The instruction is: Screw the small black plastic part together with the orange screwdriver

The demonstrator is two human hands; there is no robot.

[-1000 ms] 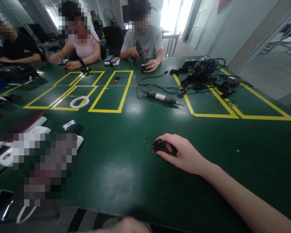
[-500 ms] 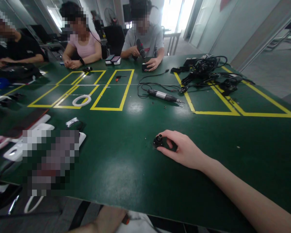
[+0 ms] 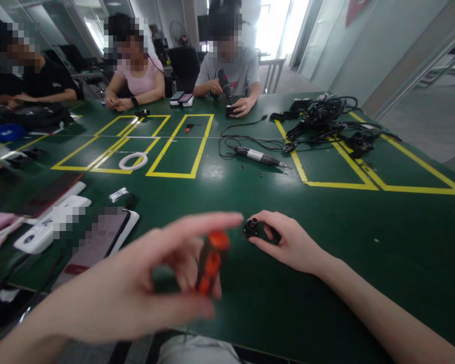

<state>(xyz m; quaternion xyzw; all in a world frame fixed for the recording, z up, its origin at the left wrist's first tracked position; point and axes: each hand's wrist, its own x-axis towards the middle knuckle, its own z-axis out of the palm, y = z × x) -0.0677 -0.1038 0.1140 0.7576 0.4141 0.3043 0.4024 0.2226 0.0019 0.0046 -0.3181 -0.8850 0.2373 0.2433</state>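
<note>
My left hand (image 3: 147, 273), blurred by motion, is raised over the table's near edge. Its fingers hold an orange and black screwdriver (image 3: 212, 263) by the handle, with the index finger stretched out past the handle's top. A thin shaft seems to run down below the hand. To the right, my right hand (image 3: 284, 235) rests on the green table, thumb and index finger closed around a small black round part (image 3: 251, 228). This part sits flat on the table, and a short hollow post stands up from it.
Beyond my hands lies an electric screwdriver (image 3: 260, 156) with its cord, near a heap of black cables (image 3: 322, 119). Phones (image 3: 98, 242) and a white power strip (image 3: 49, 227) lie at left, a white ring (image 3: 133, 161) farther back. A co-worker (image 3: 227, 76) across the table holds a power tool.
My left hand has risen from below the table edge into view, bringing the screwdriver up. My right hand keeps its grip on the black part. The view has shifted slightly.
</note>
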